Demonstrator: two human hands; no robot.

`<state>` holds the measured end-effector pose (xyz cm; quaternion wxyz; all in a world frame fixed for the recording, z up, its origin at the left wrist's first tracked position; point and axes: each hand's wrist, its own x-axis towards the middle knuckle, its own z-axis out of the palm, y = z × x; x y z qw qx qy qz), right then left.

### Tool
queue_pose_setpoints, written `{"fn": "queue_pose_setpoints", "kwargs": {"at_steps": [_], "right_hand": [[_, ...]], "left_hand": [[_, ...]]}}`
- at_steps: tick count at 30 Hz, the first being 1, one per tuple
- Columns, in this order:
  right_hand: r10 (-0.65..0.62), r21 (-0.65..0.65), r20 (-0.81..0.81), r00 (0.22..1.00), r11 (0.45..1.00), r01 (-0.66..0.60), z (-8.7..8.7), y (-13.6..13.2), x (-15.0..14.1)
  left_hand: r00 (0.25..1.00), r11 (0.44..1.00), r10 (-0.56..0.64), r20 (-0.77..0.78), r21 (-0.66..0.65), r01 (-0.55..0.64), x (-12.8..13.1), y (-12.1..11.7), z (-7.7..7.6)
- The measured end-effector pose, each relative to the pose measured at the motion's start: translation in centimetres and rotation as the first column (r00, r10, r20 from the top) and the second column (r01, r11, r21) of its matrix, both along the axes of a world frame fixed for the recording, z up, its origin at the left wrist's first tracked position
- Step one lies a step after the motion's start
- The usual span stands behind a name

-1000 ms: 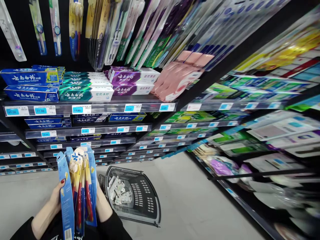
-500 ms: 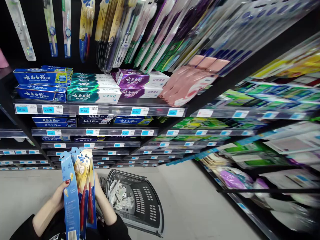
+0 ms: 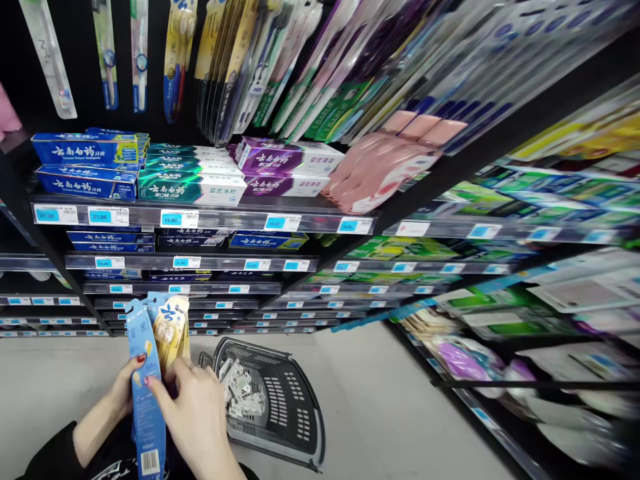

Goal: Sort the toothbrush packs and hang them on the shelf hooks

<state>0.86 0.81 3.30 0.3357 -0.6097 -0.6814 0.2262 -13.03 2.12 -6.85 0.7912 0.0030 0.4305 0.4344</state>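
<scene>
Since the blue toothpaste boxes (image 3: pixel 85 181) lie flat in a stack on the shelf's left side, their long printed faces look set to read from the aisle. Your left hand (image 3: pixel 125 390) is closed on the fanned toothbrush packs, low in front of you: thumb on the edge of the blue card pack (image 3: pixel 150 417), other fingers hidden behind. Upright hold, probably to keep the fan together. The yellow-fronted toothbrush pack (image 3: pixel 167 330) sits just right of it, brush heads up. Your right hand (image 3: pixel 200 413) is partly curled, thumb touching the blue card, fingertips over the yellow-fronted one; can't tell if it's pinching anything. Looks like it's there to separate or steady packs. The shopping basket (image 3: pixel 287 430) is on the floor, just beyond your right forearm, within easy reach I'd say, small white packets (image 3: pixel 243 390) heaped at its left end.
</scene>
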Motion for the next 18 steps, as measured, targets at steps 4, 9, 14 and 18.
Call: {"fn": "queue_pose_setpoints", "kwargs": {"at_steps": [4,9,14,18], "right_hand": [[0.061,-0.137,0.019,0.998,0.989,-0.058,0.0,0.0,-1.1],[0.018,-0.243,-0.394,0.919,0.962,-0.123,-1.5,0.1,-0.6],[-0.126,-0.238,-0.857,0.5,0.957,-0.167,-2.8,0.3,1.6],[-0.312,-0.316,-0.948,0.058,0.919,-0.237,-3.1,0.4,3.4]], "left_hand": [[1.0,0.999,0.012,-0.014,0.049,-0.011,-0.1,-0.1,-0.3],[1.0,0.995,0.01,-0.016,0.104,-0.008,-0.2,-0.4,-0.7],[0.998,0.985,0.03,-0.06,0.17,-0.02,-0.1,-0.1,-0.3],[0.99,0.989,0.04,-0.133,0.144,-0.02,-0.2,0.0,-0.1]]}}
